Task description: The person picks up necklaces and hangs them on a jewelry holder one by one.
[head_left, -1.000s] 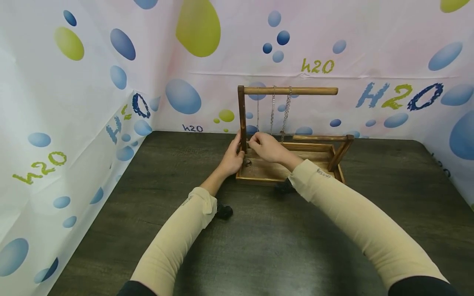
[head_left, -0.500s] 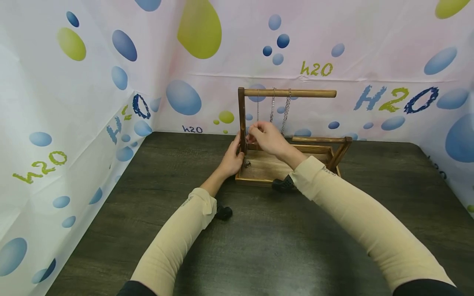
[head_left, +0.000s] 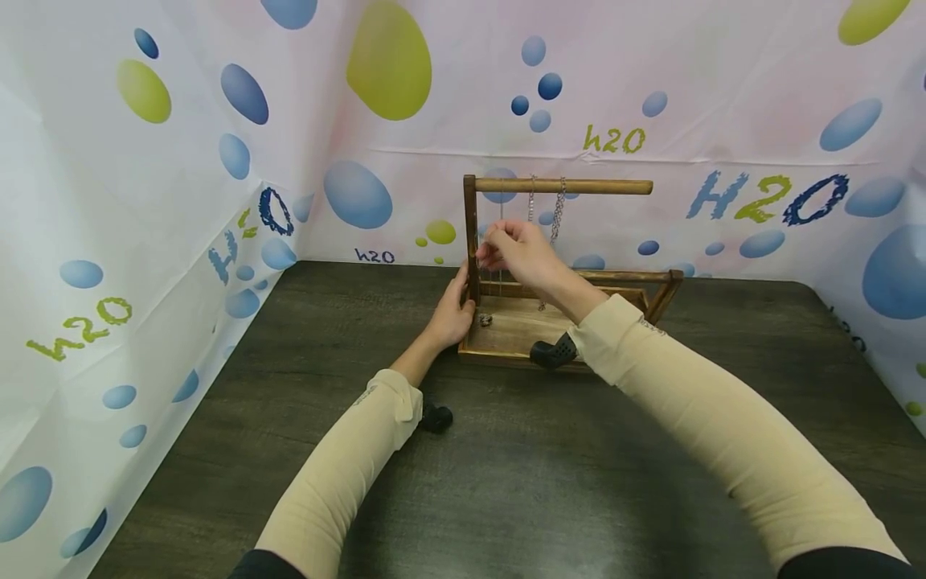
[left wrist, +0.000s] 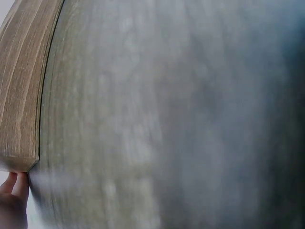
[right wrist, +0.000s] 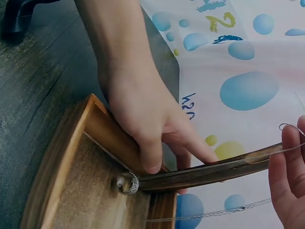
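A wooden jewellery stand (head_left: 499, 354), a tray with a post and bar at each end, stands on the table. My left hand (head_left: 450, 315) grips its left end, thumb inside the tray wall, fingers along the upright post (right wrist: 214, 172). My right hand (head_left: 519, 249) is raised just right of that post. Its fingertips pinch a thin silvery chain, whose small loop (right wrist: 282, 126) shows in the right wrist view; its full length is unclear. Several silver chains (head_left: 559, 213) hang from the tall bar (head_left: 593, 186). A ring-like silver piece (head_left: 485, 320) lies in the tray's left corner.
A lower bar (head_left: 622, 277) rises at the stand's right end. Black wrist-camera mounts (head_left: 553, 352) sit under both wrists. A printed backdrop (head_left: 434, 72) stands behind and left of the dark table (head_left: 521, 466).
My right hand has risen from just above the tray to about mid-height of the post, still pinching. The left hand keeps its hold on the stand.
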The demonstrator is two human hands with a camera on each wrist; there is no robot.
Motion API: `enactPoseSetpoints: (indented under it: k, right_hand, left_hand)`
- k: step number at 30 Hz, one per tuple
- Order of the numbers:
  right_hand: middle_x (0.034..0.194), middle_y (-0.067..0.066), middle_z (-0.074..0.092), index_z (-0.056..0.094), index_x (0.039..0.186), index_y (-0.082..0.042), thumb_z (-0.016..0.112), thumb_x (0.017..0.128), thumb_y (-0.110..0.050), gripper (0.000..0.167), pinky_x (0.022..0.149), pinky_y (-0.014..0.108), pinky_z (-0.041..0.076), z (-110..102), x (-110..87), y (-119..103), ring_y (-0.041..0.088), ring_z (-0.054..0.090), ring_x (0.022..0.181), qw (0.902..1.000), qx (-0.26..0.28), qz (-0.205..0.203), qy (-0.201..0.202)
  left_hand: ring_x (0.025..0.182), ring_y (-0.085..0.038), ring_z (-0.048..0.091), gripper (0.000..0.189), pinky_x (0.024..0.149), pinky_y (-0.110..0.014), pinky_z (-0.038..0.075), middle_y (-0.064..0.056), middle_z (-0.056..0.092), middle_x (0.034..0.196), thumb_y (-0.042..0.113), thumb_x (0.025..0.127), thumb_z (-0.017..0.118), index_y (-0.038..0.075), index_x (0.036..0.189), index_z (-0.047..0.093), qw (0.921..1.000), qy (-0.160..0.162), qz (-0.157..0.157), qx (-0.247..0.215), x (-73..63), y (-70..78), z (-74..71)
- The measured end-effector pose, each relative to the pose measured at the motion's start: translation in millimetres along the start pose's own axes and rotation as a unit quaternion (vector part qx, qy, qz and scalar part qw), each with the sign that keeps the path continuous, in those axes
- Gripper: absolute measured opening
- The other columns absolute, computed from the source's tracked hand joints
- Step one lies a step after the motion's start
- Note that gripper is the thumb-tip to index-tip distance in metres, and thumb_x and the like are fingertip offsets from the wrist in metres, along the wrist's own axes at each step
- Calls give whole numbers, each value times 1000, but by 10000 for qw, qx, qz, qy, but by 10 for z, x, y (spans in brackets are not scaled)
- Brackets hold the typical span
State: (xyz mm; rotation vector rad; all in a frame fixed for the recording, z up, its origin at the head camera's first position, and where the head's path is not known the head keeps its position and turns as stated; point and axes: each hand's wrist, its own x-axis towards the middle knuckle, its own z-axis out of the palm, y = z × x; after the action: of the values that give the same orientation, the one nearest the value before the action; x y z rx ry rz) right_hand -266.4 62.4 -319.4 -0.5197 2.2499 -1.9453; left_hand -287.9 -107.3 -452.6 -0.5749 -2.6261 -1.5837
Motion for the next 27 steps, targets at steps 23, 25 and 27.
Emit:
enactPoseSetpoints:
  k: [23, 25, 27]
  right_hand:
    - [83, 11, 66, 59, 100, 4, 44, 107, -12, 22, 75, 37, 58, -126, -7, -363, 22, 66, 73, 9959, 668, -408, 447]
    - [84, 10, 66, 60, 101, 2, 45, 107, -13, 22, 74, 36, 58, -144, -14, -391, 22, 66, 74, 9961, 634, -401, 470]
    - [84, 10, 66, 60, 101, 2, 45, 107, -13, 22, 74, 34, 58, -159, -17, -415, 22, 66, 74, 9962, 602, -393, 484]
  left_hand:
    - [145, -38, 30, 77, 115, -48, 29, -21, 22, 161, -8, 100, 39, 17, 164, 4, 9999, 51, 41, 90, -3, -26, 15]
    - [145, -38, 30, 77, 114, -49, 30, -21, 22, 161, -8, 100, 39, 17, 164, 4, 9999, 42, 52, 80, -3, -25, 15]
    - [145, -38, 29, 77, 114, -49, 30, -21, 22, 161, -8, 100, 39, 18, 164, 4, 10000, 32, 66, 59, -4, -21, 14]
